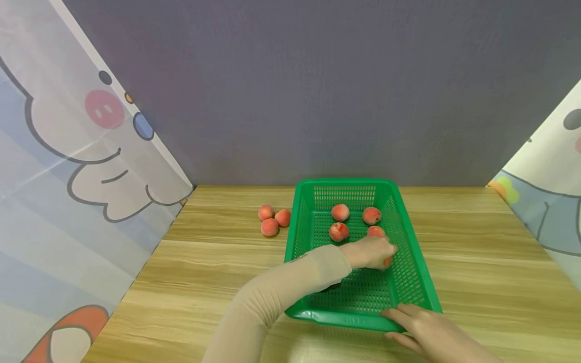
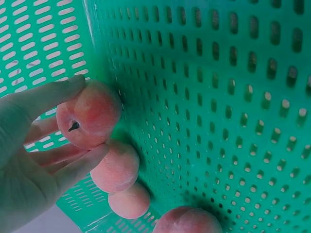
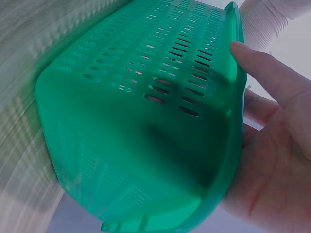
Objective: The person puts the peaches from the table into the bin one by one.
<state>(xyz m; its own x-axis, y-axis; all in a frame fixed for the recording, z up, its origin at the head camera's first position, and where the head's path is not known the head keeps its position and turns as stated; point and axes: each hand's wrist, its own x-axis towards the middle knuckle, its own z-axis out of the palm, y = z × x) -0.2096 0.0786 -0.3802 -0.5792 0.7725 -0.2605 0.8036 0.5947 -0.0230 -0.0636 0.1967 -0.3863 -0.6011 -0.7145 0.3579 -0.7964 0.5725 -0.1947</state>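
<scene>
A green plastic basket (image 1: pixel 345 318) with slotted walls sits on the wooden table. My left hand (image 1: pixel 369 252) reaches down into its right side and holds a peach (image 2: pixel 92 114) between thumb and fingers, close by the basket's wall. Beyond that peach, more peaches (image 2: pixel 116 167) line up along the same wall. Two others, one pale pink peach (image 1: pixel 340 212) and one redder peach (image 1: pixel 339 232), lie toward the basket's middle. At the near right corner my right hand (image 1: pixel 422 325) grips the rim, thumb outside and fingers over the edge.
Left of the basket, three peaches (image 1: pixel 270 227) lie together on the table (image 1: pixel 218 282). A grey wall (image 1: pixel 308 101) rises behind the table. Cartoon-printed sheets (image 1: pixel 86 151) hang at both sides.
</scene>
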